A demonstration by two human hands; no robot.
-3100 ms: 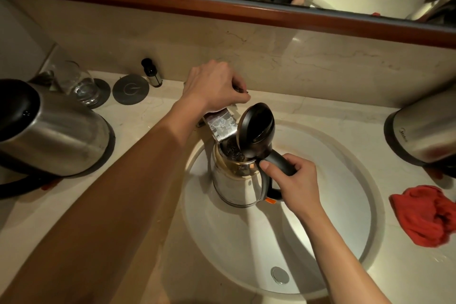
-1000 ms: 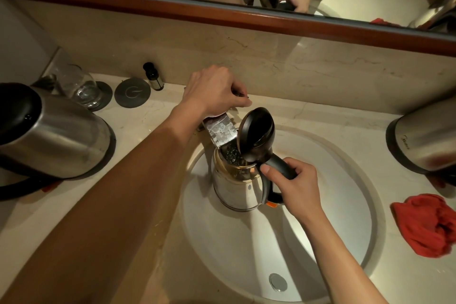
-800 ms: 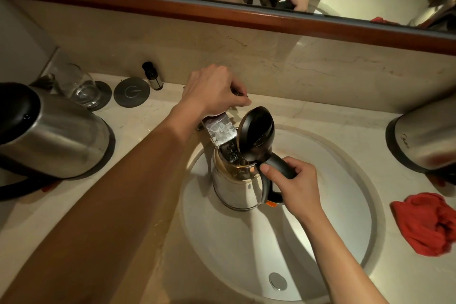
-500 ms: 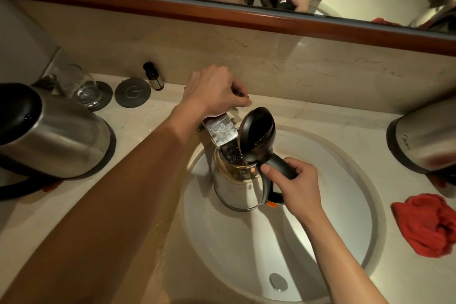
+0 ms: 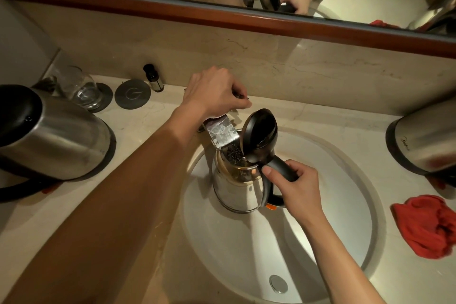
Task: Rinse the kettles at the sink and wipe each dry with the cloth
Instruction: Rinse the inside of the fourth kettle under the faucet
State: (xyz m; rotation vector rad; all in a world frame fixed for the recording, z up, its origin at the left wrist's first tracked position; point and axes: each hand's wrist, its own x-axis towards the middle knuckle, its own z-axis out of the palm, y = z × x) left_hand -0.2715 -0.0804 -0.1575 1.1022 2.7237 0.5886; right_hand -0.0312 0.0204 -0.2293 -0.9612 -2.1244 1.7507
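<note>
1. Keep the lidded stainless steel kettle (image 5: 237, 185) upright in the white oval sink (image 5: 345, 242), beneath the flat chrome tap (image 5: 220, 132).
2. Right hand (image 5: 299, 189) wraps its black handle; hold steady.
3. Left hand (image 5: 214, 94) curls over the tap lever; shut off before overflow.
4. Red crumpled cloth (image 5: 429, 226) waits right of the sink.

You've got 3 steel kettles: one under the tap w/ lid up (image 5: 237, 187), one on the counter at left (image 5: 49, 140), one at the right edge (image 5: 424, 138). 1 red cloth (image 5: 429, 227), right of the basin. 1 sink basin (image 5: 345, 229) w/ 1 drain plug (image 5: 278, 284). 1 tap spout (image 5: 220, 132). 1 clear glass (image 5: 80, 87) at back left. 2 round dark coasters: one under the glass (image 5: 106, 96), one bare (image 5: 132, 94). 1 small dark-capped bottle (image 5: 153, 78). Your 2 hands: left hand (image 5: 217, 94), right hand (image 5: 296, 187). 1 mirror (image 5: 345, 0) along the top.
</note>
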